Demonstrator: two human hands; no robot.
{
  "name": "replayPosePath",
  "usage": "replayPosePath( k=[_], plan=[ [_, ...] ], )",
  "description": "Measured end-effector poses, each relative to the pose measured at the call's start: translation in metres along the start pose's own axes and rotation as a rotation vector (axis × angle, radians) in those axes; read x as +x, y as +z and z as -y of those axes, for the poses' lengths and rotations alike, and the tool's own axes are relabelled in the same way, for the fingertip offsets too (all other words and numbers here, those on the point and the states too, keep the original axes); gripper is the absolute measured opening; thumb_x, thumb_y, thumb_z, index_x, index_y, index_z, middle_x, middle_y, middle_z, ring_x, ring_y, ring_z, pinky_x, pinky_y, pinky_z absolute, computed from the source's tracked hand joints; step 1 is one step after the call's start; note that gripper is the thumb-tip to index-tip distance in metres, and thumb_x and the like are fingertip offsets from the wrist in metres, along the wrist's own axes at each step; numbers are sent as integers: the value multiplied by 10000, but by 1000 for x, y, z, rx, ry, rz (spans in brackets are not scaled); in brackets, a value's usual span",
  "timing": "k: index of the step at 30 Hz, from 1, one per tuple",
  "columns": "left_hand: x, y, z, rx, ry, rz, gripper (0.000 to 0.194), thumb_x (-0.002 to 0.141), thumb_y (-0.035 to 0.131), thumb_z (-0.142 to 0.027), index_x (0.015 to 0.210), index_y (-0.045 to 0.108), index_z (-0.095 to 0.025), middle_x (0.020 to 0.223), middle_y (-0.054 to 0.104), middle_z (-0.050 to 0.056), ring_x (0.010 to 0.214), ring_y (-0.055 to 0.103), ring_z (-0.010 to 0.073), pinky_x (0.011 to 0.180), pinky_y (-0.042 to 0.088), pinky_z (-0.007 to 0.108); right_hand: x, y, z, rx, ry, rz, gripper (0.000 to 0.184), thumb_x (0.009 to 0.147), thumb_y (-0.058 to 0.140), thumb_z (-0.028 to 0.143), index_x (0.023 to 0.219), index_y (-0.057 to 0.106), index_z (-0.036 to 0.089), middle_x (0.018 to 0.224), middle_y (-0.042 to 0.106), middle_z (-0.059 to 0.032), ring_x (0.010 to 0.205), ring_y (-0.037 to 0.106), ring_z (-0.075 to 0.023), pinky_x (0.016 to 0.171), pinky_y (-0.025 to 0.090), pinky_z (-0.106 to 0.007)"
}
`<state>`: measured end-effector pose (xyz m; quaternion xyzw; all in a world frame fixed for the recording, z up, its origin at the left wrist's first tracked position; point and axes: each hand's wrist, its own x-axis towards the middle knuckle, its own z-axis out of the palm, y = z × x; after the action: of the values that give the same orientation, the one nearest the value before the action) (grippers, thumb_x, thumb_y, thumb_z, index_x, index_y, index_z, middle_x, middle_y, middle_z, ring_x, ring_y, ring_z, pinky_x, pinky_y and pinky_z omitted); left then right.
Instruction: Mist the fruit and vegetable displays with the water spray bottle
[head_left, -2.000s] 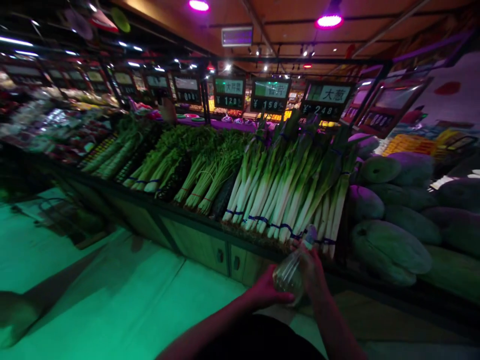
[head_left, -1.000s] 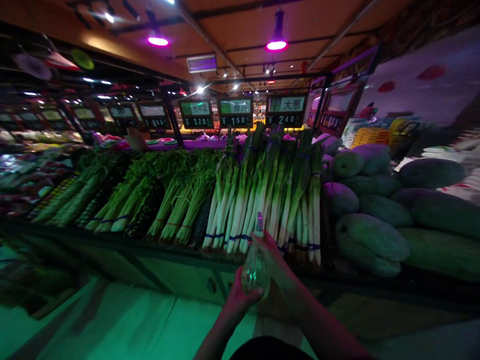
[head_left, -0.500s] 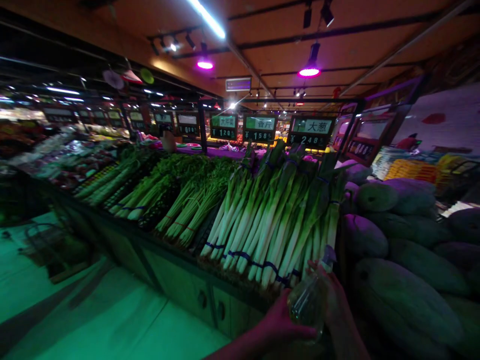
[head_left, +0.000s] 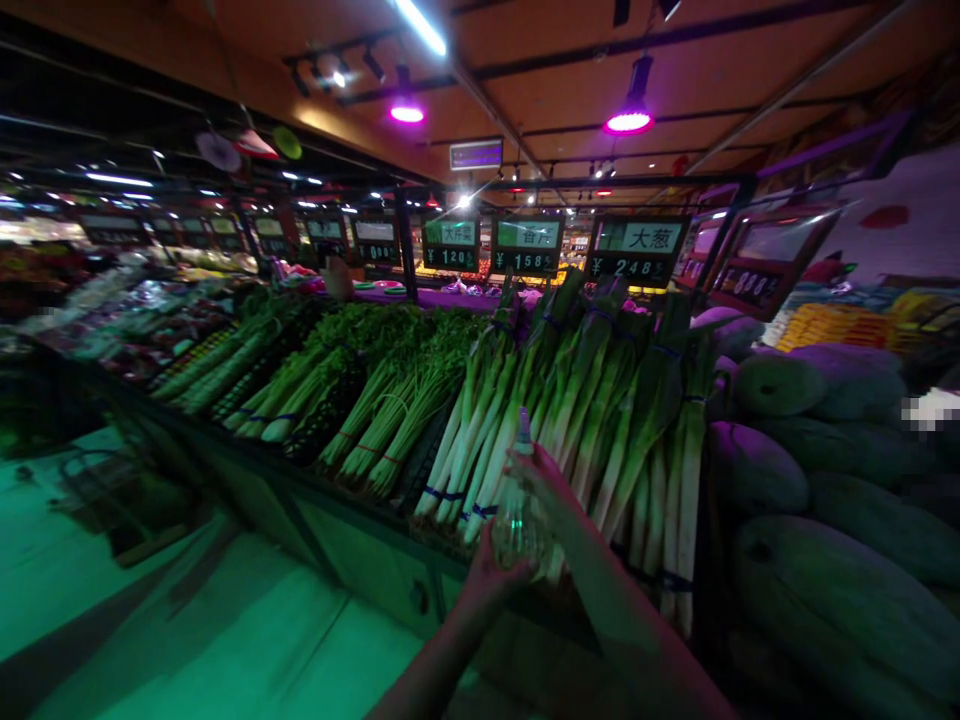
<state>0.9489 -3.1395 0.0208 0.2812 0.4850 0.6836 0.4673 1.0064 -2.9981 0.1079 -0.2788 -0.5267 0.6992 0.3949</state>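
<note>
Left hand (head_left: 487, 578) is closed around the lower part of a clear plastic bottle (head_left: 519, 530); right hand (head_left: 541, 488) grips its upper part. Banded scallions (head_left: 600, 430) lie on the table (head_left: 367, 555) just beyond both hands, with large green melons (head_left: 832, 590) to the right of the hands and a price sign (head_left: 637, 250) farther ahead.

The long wooden stall (head_left: 367, 555) holds big bunches of green onions (head_left: 600, 420), with leafy greens (head_left: 382, 370) on their left and big green melons (head_left: 832, 590) on their right.
</note>
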Motion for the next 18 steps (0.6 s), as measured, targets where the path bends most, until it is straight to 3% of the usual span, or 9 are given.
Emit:
replayPosePath(
  k=[5, 9, 13, 18],
  plan=[
    [6, -45, -36, 74, 7, -269, 1047, 505, 1000, -593, 1353, 538, -190, 1248, 761, 187, 1223, 718, 414, 1041, 592, 510, 37, 79, -8, 44, 8, 170, 582, 558, 963, 604, 877, 655, 227, 806, 678, 25, 735, 687, -201, 747, 555, -366],
    [18, -67, -52, 137, 7, -359, 1011, 457, 1013, -593, 1282, 585, -195, 1162, 786, 154, 1084, 777, 390, 918, 643, 479, 58, 112, -8, 68, 16, 204, 689, 439, 965, 680, 824, 619, 225, 728, 638, 47, 632, 640, -164, 669, 542, -345],
    [33, -64, -63, 235, -15, -310, 972, 524, 974, -634, 1297, 579, -195, 1173, 787, 156, 1081, 780, 391, 934, 636, 511, 68, 102, 0, 95, -15, 164, 697, 457, 965, 675, 867, 623, 228, 747, 644, 49, 661, 661, -169, 666, 528, -329],
    [52, -23, -70, 193, -32, -98, 1023, 496, 1000, -601, 1317, 556, -182, 1187, 796, 165, 1171, 752, 394, 1068, 577, 513, 68, 47, 24, 105, -75, 12, 619, 535, 959, 634, 876, 627, 238, 767, 670, 33, 688, 684, -188, 693, 525, -334]
  ],
)
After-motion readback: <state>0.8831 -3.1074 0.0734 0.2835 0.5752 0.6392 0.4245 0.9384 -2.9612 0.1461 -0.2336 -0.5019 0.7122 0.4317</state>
